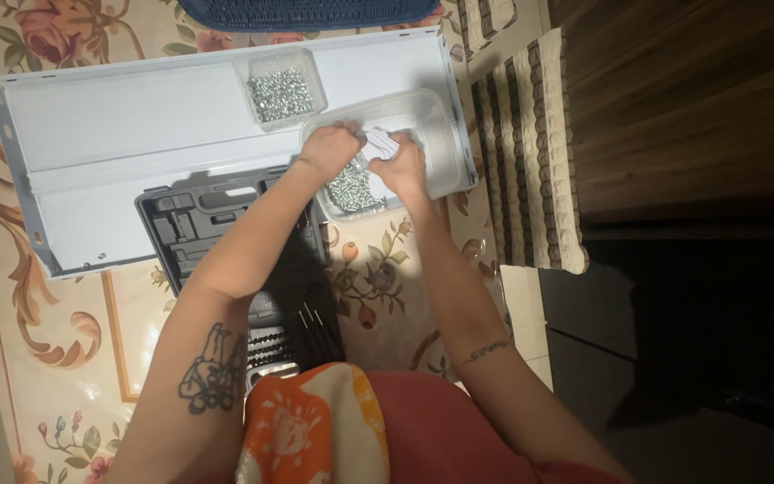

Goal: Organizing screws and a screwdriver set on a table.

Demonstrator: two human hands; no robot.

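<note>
Head view. Both hands work inside a clear plastic container [432, 134] at upper centre of the frame. The container rests on the right end of a long white metal panel [136, 125] that lies across the upper left on a floral-patterned floor [55, 314].

The left hand [329, 148] is curled, fingers bent down into a pile of small silver screws [351, 190] in the near corner of the container; whether it grips any cannot be told. The right hand [402, 166] is just beside it, fingers closed narrowly on a small white part [380, 142] held above the screws.

A second, smaller clear tub [279, 90], also filled with silver screws, stands on the panel just above and left of the container. A dark grey tool case [217, 224] lies open below the panel, partly under the left forearm. A striped brown-and-cream cushion [530, 152] lies at right of the container.
</note>
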